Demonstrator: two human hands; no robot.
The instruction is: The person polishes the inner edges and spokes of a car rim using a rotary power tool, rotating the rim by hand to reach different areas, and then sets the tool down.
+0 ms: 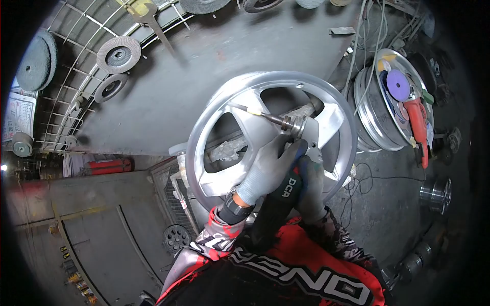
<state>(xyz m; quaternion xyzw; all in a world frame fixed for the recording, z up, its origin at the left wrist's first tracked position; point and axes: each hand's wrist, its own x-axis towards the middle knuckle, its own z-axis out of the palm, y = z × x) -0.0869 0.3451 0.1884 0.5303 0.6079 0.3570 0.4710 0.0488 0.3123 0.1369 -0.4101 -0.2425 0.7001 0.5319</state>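
A silver alloy wheel rim (239,130) with broad spokes lies in front of me. Over it I hold a black angle grinder (287,189) marked DCA, its metal head pointing away from me. A thin shaft with a pale, narrow tip (246,109) extends from the head to the left, over a spoke; whether it touches the metal I cannot tell. My gloved left hand (269,166) closes around the grinder near its head. Gripping the body from the right side is my gloved right hand (310,186), its fingers partly hidden by the tool.
A wire rack (84,48) at upper left carries a flap disc (118,54) and other abrasive wheels. At right, a second rim (375,115) holds a purple disc (398,85) and a red power tool (417,122). Cables (365,61) hang nearby, and a cord runs along the floor.
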